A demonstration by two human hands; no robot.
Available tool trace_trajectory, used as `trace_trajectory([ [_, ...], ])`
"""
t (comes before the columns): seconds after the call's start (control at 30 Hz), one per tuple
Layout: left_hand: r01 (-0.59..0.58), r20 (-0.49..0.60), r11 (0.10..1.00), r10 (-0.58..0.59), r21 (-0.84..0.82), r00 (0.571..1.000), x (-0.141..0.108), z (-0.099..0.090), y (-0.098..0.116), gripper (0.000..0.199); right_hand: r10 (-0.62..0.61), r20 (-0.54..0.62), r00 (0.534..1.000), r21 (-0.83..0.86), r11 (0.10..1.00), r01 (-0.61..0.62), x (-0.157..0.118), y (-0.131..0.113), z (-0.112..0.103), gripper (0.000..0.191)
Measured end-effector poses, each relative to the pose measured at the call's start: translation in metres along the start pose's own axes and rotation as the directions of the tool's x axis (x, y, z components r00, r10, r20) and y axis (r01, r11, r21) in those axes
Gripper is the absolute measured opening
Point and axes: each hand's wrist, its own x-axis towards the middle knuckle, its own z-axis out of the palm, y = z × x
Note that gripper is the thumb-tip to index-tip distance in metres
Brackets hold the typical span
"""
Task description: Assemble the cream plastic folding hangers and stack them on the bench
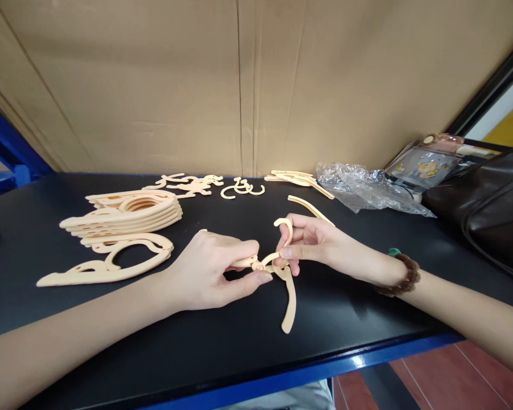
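Note:
Between both hands, above the black tabletop, is a cream plastic folding hanger [289, 302] with one arm hanging down toward the table's front edge. My left hand [218, 267] pinches its joint between thumb and forefinger. My right hand [310, 242] grips the curved hook [289, 230] beside that joint. The fingers hide part of the joint, so how the pieces fit together there is not clear. Left of my left hand lies a folded hanger [111, 273], in front of a stack of similar folded hangers [132, 216].
At the back lie loose hooks [243, 187], small cream pieces [192, 183] and long hanger arms [297, 177]. A single arm [310, 208] rests behind my right hand. Crumpled clear plastic [363, 185], a printed pouch [423, 168] and a dark bag [487, 199] occupy the right. Cardboard [162, 85] stands behind.

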Motion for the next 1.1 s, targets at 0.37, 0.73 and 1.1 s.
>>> trace_trajectory([
  [0.37,-0.173,-0.053,0.983,0.176,0.068,0.983,-0.002,-0.002,0.000,0.026,0.005,0.118,0.993,-0.087,0.996,0.005,0.000,0.006,-0.004,0.015],
  [0.73,-0.326,-0.146,0.923,0.358,0.203,0.922,-0.007,-0.001,0.007,0.023,-0.071,0.167,0.983,-0.516,0.844,0.148,-0.010,-0.004,0.002,0.024],
  [1.1,-0.359,-0.203,0.906,0.403,0.224,0.892,-0.010,0.003,0.004,0.022,-0.039,0.181,0.983,-0.650,0.745,0.150,-0.008,-0.003,0.000,0.028],
])
